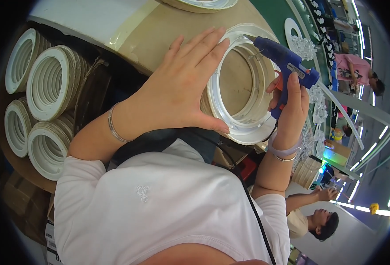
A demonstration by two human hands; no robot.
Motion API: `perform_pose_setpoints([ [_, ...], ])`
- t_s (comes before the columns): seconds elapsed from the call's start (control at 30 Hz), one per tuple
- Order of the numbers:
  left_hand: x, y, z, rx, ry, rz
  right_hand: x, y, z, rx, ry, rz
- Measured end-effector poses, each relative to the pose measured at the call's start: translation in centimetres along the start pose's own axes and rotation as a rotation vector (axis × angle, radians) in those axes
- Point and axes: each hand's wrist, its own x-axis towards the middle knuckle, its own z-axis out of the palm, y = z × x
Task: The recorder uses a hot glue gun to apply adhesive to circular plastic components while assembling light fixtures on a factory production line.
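Note:
In my right hand [288, 99] is a blue hot glue gun [287, 59], gripped by its handle, with a finger near the orange trigger. Its nozzle points to the upper left, over the far rim of a white ring-shaped frame [221, 99]. The frame lies on brown cardboard, which also shows through its round opening. My left hand [184, 79] rests spread against the frame's left side, fingers stretched toward the far rim and thumb at the near rim. A black cord [248, 194] runs down across my shirt.
Stacks of similar white rings [49, 84] stand at the left. Beyond the glue gun, clear plastic pieces [303, 47] lie on the green bench [270, 15]. Another ring [204, 3] is partly visible at the top. Other people work at the right, one in pink [352, 68].

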Motion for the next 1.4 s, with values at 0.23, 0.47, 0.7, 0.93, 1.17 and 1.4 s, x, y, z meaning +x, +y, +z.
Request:
perform_pose_setpoints([
  [0.23, 0.0, 0.0, 0.0, 0.0, -0.001, -0.003, 0.2, 0.1, 0.1, -0.005, 0.003, -0.003],
  [0.47, 0.0, 0.0, 0.0, 0.001, -0.002, -0.003, -0.1, 0.2, -0.2, 0.016, 0.022, 0.001],
  [0.7, 0.0, 0.0, 0.0, 0.002, -0.003, -0.003, -0.4, 0.2, -0.3, 0.024, 0.052, 0.04],
  [0.93, 0.0, 0.1, 0.0, 0.002, 0.003, -0.004, -0.5, 0.3, -0.6, 0.017, 0.047, 0.049],
  [1.17, 0.0, 0.2, 0.0, 0.014, 0.001, -0.009, -0.5, 0.3, -0.6, -0.001, 0.048, 0.059],
  [1.4, 0.1, 0.2, 0.0, 0.015, 0.0, -0.011, -0.7, 0.3, -0.7, -0.063, 0.06, 0.019],
])
